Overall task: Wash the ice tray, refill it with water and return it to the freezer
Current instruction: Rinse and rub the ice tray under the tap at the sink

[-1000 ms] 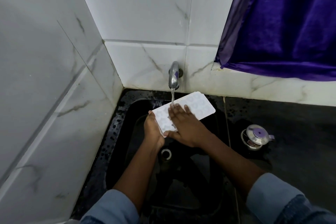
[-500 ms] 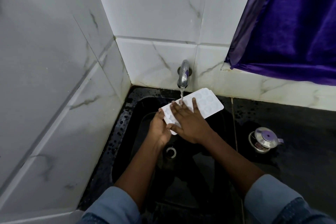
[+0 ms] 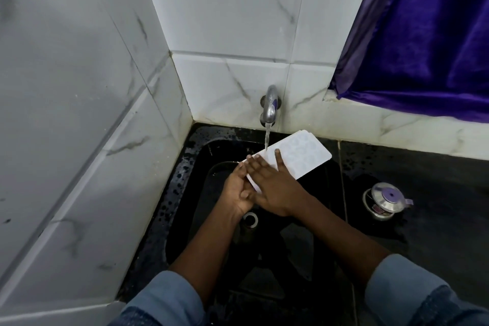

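Observation:
A white ice tray (image 3: 301, 153) with round moulds is held tilted over the black sink (image 3: 185, 193), its far end pointing up and right. My left hand (image 3: 238, 190) grips its near left end from below. My right hand (image 3: 272, 185) lies flat on top of the tray, fingers spread. Water runs from the steel tap (image 3: 270, 106) on the wall and lands on the tray just beyond my right fingertips. The near end of the tray is hidden under my hands.
A small steel pot with a purple-knobbed lid (image 3: 385, 204) stands on the wet black counter (image 3: 436, 180) right of the sink. The drain (image 3: 250, 219) is below my hands. White marble tiles close off left and back; a purple curtain (image 3: 423, 34) hangs at upper right.
The view has shifted so the sink and tap sit further right and lower. My right hand has slid slightly along the tray under the running water. The tray stays held by my left hand.

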Available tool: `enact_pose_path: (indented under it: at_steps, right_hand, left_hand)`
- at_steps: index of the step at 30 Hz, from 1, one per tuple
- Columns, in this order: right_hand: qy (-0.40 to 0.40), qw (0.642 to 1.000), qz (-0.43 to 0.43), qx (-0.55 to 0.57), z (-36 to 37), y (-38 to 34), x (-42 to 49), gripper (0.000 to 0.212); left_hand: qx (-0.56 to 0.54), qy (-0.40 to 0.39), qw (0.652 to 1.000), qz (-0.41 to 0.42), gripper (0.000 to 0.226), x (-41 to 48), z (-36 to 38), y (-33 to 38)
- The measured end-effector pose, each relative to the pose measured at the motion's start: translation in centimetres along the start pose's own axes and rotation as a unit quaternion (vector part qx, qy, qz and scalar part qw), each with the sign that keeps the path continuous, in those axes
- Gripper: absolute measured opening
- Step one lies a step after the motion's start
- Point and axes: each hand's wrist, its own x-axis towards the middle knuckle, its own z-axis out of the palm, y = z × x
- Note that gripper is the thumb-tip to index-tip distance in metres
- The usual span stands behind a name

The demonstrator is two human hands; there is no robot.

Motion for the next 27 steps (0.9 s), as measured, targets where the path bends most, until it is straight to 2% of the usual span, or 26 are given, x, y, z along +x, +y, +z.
enact_pose_path:
  at_steps: [2, 5, 9, 11, 15, 16, 21, 23, 25, 27]
  right_hand:
    - [0.006, 1.000, 0.016, -0.006, -0.1, 0.8, -0.2, 0.107]
    - [0.018, 0.996, 0.091, -0.012, -0.6, 1.5, -0.4, 0.115]
    - [-0.003, 1.000, 0.002, -0.005, 0.6, -0.7, -0.8, 0.106]
    - [0.002, 1.000, -0.005, -0.021, 0.9, -0.2, -0.9, 0.103]
    - [0.012, 0.992, 0.127, -0.011, 0.1, 2.2, -0.8, 0.109]
    - [0.007, 0.991, 0.133, -0.009, 0.0, 2.1, -0.8, 0.108]
    - [-0.007, 0.999, -0.035, -0.020, 1.5, -0.9, -1.5, 0.097]
    - [-0.004, 1.000, -0.006, -0.007, 1.2, 0.0, -1.1, 0.104]
    - [0.009, 0.997, 0.070, 0.027, 0.9, 1.3, -0.6, 0.114]
    - [0.009, 0.995, 0.094, 0.030, 0.9, 1.2, -0.4, 0.114]
  left_hand:
    - [0.005, 0.014, 1.000, 0.011, 0.040, -0.6, -0.2, -0.2]
    - [-0.019, 0.005, 1.000, 0.014, 0.053, -0.5, -0.2, -0.2]
    - [-0.016, 0.019, 0.999, 0.020, 0.052, -0.5, -0.6, -0.4]
    - [-0.008, 0.029, 0.999, 0.024, 0.048, -0.8, -0.8, -0.2]
    - [-0.010, 0.047, 0.997, 0.054, 0.048, -0.8, -1.4, 0.6]
    - [-0.015, 0.048, 0.997, 0.060, 0.048, -0.6, -1.6, 0.8]
    - [-0.020, 0.055, 0.997, 0.051, 0.041, -0.7, -2.7, 1.8]
    - [-0.024, 0.053, 0.996, 0.068, 0.036, -0.8, -3.1, 2.2]
    - [-0.023, 0.063, 0.995, 0.080, 0.031, -1.1, -3.3, 2.5]
    - [-0.023, 0.068, 0.994, 0.086, 0.031, -1.2, -3.6, 2.8]
